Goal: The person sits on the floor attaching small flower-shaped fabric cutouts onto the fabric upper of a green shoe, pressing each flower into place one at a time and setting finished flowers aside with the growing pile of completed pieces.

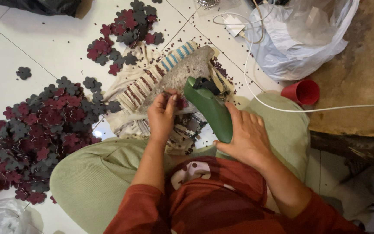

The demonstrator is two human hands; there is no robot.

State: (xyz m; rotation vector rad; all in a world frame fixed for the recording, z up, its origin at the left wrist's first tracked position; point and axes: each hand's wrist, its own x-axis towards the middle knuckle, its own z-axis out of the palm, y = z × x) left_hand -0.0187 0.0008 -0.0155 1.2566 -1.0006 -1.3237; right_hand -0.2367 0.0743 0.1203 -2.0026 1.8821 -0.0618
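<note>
My left hand (162,113) pinches a small dark red flower-shaped piece (181,103) over a grey felt-like sheet (182,71). That sheet lies on a striped cloth (137,86) on the white tiled floor. My right hand (244,135) grips the handle of a green glue gun (208,108), whose black front end points away from me, close to the left fingers. I sit cross-legged in light green trousers and a red top.
A big heap of dark red and grey flower cut-outs (44,130) lies at the left, a smaller heap (124,32) further back. A red cup (301,92), a white plastic bag (297,37), a white cable (256,93) and small beads (221,69) sit at the right.
</note>
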